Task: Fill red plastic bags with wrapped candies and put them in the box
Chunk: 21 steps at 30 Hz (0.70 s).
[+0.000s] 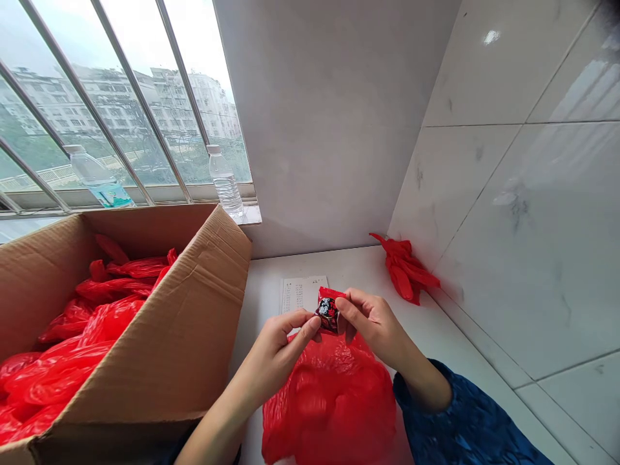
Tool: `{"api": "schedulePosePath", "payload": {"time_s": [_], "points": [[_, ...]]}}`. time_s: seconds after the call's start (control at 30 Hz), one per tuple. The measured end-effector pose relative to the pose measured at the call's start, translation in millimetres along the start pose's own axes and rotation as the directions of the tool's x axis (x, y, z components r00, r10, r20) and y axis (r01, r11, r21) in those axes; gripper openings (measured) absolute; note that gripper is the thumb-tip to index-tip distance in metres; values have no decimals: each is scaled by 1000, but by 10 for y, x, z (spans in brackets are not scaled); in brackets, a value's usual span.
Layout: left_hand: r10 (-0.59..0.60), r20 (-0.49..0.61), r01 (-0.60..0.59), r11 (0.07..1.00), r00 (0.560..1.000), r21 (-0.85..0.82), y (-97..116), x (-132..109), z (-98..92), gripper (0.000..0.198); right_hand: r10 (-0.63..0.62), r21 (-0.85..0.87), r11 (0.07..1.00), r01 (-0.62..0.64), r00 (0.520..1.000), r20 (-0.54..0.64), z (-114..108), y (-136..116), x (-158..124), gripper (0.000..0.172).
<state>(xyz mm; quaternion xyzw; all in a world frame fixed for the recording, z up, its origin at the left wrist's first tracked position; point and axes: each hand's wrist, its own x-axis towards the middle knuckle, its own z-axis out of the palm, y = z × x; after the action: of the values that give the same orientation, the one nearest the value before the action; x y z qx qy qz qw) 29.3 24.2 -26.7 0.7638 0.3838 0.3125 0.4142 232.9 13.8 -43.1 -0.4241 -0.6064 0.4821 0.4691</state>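
Note:
Both my hands pinch a small red and black packet (329, 311) above a red plastic bag (334, 400) that lies on the white counter (353, 268). My left hand (281, 352) grips the packet's left edge with thumb and forefinger. My right hand (371, 323) holds its right edge, fingers closed. A blue patterned sleeve (465, 420) covers my right forearm.
A large open cardboard box (194, 323) full of red plastic bags (82, 329) stands at the left. A printed paper sheet (300, 294) lies behind my hands. A crumpled red bag (404, 268) sits against the tiled wall. Two water bottles (225, 184) stand on the windowsill.

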Motion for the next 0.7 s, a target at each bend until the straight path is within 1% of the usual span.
{"api": "schedulePosePath", "payload": {"time_s": [0.07,0.17,0.53,0.7], "points": [[30,-12,-29,999,999,34,14,0,-1,40,0,-25,1000,-1,1000,-22,-6,-11,-4,41],[43,-9,-42,997,999,64,25,-5,0,41,-3,-44,999,2,1000,-30,-14,-11,0,39],[50,9,-51,998,999,24,32,-12,-11,38,6,-41,999,-6,1000,-16,-22,-7,-1,36],[43,13,-43,999,999,12,21,-3,-12,38,-5,-31,1000,5,1000,7,-36,20,-4,40]]}}
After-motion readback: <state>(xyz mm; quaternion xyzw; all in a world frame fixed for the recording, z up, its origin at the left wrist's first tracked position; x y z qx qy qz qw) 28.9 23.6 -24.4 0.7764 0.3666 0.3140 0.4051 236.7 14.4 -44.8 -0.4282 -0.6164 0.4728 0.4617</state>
